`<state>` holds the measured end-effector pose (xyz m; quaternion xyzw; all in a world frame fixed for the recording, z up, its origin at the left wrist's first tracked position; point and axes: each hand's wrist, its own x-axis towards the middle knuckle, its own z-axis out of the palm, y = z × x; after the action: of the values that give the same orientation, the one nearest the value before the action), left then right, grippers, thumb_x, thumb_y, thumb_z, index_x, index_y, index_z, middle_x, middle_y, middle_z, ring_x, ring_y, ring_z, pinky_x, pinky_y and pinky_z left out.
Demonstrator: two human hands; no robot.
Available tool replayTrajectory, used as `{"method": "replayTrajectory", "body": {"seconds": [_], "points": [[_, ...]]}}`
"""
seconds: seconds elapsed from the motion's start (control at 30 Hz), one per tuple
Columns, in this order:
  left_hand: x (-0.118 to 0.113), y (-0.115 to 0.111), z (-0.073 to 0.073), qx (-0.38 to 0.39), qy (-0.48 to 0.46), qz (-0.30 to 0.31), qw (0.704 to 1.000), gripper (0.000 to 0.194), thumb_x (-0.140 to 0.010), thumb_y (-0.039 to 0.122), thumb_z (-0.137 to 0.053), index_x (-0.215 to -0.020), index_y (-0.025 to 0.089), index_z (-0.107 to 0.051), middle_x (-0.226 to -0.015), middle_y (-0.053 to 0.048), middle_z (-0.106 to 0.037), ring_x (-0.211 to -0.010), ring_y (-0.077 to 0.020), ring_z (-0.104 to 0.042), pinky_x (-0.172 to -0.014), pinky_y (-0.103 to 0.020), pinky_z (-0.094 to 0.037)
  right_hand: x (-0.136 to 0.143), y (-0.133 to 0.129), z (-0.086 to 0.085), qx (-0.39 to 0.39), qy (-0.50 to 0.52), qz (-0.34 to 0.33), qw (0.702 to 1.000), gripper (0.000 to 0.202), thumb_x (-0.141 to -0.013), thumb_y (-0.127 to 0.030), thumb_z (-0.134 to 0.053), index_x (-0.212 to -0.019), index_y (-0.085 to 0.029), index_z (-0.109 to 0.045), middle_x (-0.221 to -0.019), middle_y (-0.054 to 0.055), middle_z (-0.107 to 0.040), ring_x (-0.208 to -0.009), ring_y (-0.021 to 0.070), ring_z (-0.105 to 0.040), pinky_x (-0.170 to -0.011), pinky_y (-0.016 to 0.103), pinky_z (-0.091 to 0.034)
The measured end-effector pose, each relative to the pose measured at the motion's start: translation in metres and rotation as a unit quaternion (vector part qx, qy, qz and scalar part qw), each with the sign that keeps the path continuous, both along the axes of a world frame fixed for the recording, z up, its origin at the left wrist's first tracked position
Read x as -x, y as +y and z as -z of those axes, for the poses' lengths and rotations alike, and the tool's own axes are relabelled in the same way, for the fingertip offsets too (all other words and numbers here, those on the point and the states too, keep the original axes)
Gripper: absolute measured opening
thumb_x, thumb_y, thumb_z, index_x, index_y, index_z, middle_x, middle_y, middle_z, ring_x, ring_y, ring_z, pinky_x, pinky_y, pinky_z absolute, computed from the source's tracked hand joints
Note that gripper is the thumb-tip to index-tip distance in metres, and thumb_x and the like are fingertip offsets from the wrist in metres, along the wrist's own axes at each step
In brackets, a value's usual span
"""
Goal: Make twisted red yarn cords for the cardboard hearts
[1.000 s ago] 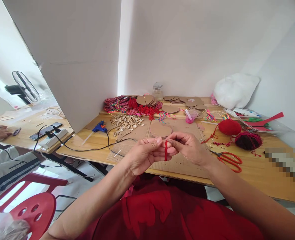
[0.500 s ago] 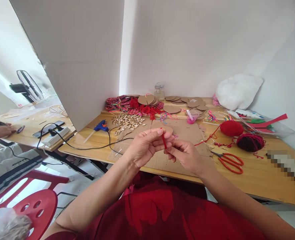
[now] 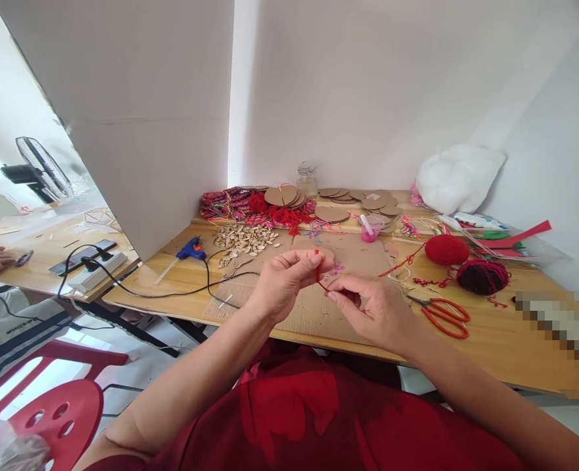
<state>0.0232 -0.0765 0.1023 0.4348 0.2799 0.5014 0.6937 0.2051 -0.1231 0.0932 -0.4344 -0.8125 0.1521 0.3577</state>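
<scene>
Red yarn (image 3: 322, 285) between the person's fingers (image 3: 309, 265)

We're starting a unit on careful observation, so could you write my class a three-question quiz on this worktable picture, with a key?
1. Fill in the colour: a ____ strand runs between the left hand and the right hand.
2. In the picture, where are the scissors relative to the glue gun? A) left B) right C) underneath
3. True or false: the glass jar stands farther back than the red yarn ball.
Key: 1. red; 2. B; 3. true
</scene>
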Motion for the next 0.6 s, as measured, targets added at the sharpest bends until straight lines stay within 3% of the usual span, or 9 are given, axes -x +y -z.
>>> {"method": "replayTrajectory", "body": {"seconds": [0.13,0.3,0.47,0.6], "points": [[-0.006,-0.001,0.008,0.006,0.034,0.029,0.999,0.025,-0.069,0.033,-0.086,-0.080,0.013,-0.074,-0.080,-0.005,-0.074,-0.074,-0.0136,-0.067,-0.081,-0.030,-0.052,-0.009,0.003,-0.017,-0.089,-0.069,-0.033,0.993,0.016,-0.098,-0.017,-0.048,-0.092,-0.019,-0.062,-0.088,0.004,-0.063,-0.080,0.0165,-0.055,-0.072,0.030,-0.041],[-0.009,-0.002,0.012,0.015,0.085,0.065,0.994,0.028,-0.067,0.035,-0.086,-0.078,0.012,-0.076,-0.078,-0.005,-0.072,-0.070,-0.0123,-0.064,-0.077,-0.028,-0.050,-0.019,0.017,-0.026,-0.175,-0.140,-0.053,0.973,0.021,-0.100,-0.022,-0.047,-0.086,-0.019,-0.063,-0.085,0.006,-0.062,-0.081,0.0195,-0.054,-0.073,0.033,-0.043],[-0.008,-0.004,0.012,0.034,0.107,0.115,0.987,0.028,-0.071,0.037,-0.084,-0.084,0.013,-0.076,-0.084,-0.009,-0.075,-0.081,-0.0174,-0.069,-0.082,-0.030,-0.049,-0.025,0.025,-0.029,-0.189,-0.102,-0.063,0.975,0.015,-0.098,-0.020,-0.053,-0.087,-0.018,-0.063,-0.085,0.004,-0.064,-0.081,0.0171,-0.057,-0.074,0.031,-0.044],[-0.009,-0.005,0.013,0.045,0.123,0.134,0.982,0.029,-0.071,0.038,-0.084,-0.086,0.014,-0.075,-0.087,-0.010,-0.077,-0.079,-0.0167,-0.069,-0.082,-0.031,-0.049,-0.026,0.025,-0.029,-0.145,-0.048,-0.058,0.987,0.012,-0.094,-0.016,-0.057,-0.086,-0.019,-0.065,-0.083,0.001,-0.065,-0.077,0.0140,-0.059,-0.071,0.027,-0.044]]}}
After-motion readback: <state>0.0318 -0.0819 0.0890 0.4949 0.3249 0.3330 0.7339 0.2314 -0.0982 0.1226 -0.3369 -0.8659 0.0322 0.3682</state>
